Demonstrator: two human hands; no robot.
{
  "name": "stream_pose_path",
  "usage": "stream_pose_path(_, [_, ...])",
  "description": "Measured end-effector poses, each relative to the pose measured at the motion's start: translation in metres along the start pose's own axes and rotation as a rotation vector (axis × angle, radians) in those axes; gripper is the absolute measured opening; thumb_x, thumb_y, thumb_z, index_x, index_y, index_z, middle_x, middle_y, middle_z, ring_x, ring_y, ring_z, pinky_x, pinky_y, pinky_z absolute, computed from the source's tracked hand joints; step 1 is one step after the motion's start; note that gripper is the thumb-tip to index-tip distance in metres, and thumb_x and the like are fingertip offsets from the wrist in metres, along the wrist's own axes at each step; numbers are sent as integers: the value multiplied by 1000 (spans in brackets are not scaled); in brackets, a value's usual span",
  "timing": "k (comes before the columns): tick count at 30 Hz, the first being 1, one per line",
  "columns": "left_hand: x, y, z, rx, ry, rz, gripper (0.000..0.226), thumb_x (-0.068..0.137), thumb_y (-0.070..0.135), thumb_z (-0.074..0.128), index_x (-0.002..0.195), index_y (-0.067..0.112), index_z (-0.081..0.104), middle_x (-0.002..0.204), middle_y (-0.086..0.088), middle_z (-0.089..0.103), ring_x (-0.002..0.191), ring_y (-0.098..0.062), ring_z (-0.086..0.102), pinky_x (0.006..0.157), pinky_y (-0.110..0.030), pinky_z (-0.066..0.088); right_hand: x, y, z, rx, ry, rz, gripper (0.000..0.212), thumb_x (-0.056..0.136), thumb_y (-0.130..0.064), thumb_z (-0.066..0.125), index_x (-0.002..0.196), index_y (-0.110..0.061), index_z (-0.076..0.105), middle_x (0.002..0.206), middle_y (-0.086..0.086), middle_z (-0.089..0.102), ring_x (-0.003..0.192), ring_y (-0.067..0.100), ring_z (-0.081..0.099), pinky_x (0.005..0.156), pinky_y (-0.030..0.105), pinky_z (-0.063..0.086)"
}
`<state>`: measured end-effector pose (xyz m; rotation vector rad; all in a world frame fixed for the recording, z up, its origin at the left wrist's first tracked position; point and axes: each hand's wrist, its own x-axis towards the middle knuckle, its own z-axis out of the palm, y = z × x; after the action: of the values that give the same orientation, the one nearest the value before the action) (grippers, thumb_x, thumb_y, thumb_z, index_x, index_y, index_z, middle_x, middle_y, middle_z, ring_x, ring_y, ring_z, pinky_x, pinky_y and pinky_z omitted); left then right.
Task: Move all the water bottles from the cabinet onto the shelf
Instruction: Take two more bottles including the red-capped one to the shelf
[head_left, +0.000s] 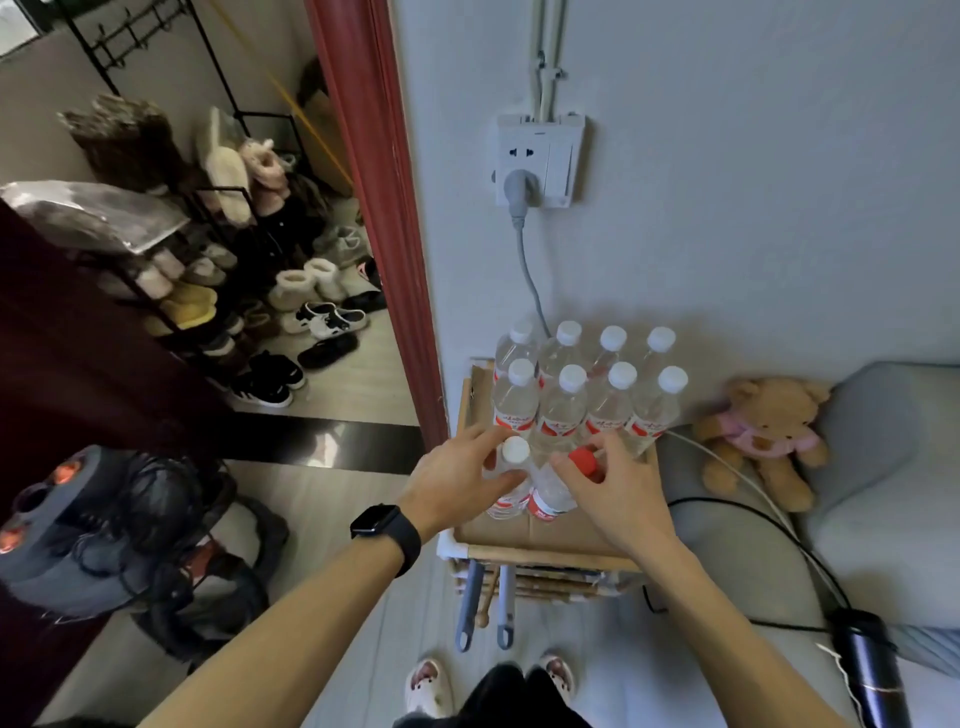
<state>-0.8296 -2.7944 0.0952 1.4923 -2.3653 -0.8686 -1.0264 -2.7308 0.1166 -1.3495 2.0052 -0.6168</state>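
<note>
Against the far wall, in the head view, a low wooden stand (545, 555) topped with a cardboard sheet (514, 532) carries all the water. Eight bottles (563, 410) stand upright in two close rows of four at its far side. Two more sit nearer the person. Whether this stand is the cabinet or the shelf, I cannot tell.

The left hand (462, 478) wraps the shoulder of a white-capped bottle (514, 460), thumb across its near face. The right hand (618, 483) curls its fingers round the neck and top of a red-capped bottle (553, 493), just right of the first and touching it.

Every bottle looks sealed and filled with clear water, so each should feel weighty for its size. The walls are probably thin plastic that gives under a hard squeeze, and smooth enough to slip. The shoulder under the cap, or the red label band, likely offers the surest hold. Being tall and narrow, they would tip easily against close neighbours.

Below the stand's near edge, two grey-blue handles (467, 613) hang down.
</note>
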Motion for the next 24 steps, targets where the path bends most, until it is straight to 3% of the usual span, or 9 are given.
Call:
stream_pose_path(4, [12,7,-10,-38,17,-12,39,89,42,67,124,31,55,110,15,57,93,-5,54,82,-27,49,9,-11,-1,12,65,-23,28,90,-55,58,87,-29,49,78,-12,60,72,4,55,59,24,38])
stream_pose_path(8, [21,6,-16,14,-66,16,40,91,43,64,128,36,51,120,11,56,100,-8,55,88,-35,51,12,-18,1,-63,37,-51,31,93,-53,52,95,-23,49,80,-9,61,71,3,54,55,19,31])
stream_pose_path(13, [26,0,-21,79,-89,1,42,88,52,61,126,43,45,107,14,57,93,-10,58,80,-36,54,22,-9,-6,-230,-27,-126,35,90,-68,42,97,-34,44,79,-14,58,76,13,57,63,33,45])
stream_pose_path(17, [20,0,-19,102,-60,-35,52,85,60,62,131,45,41,109,16,47,94,-11,58,78,-33,53,26,3,-27,-398,-163,-208,44,86,-73,42,124,-52,40,82,-15,61,83,11,59,72,34,51])
stream_pose_path(22, [20,5,-15,42,-25,-79,49,85,62,62,128,44,47,111,15,48,97,-13,58,81,-35,52,37,16,-26,-440,-183,-286,61,86,-71,42,142,-57,22,131,-8,57,117,19,55,93,45,49])
stream_pose_path(24, [24,7,-15,-17,-12,-81,41,87,56,64,123,39,54,107,10,57,97,-15,58,85,-39,51,37,18,-21,-385,-184,-340,55,92,-63,43,142,-55,24,129,-7,59,116,19,56,95,46,48])
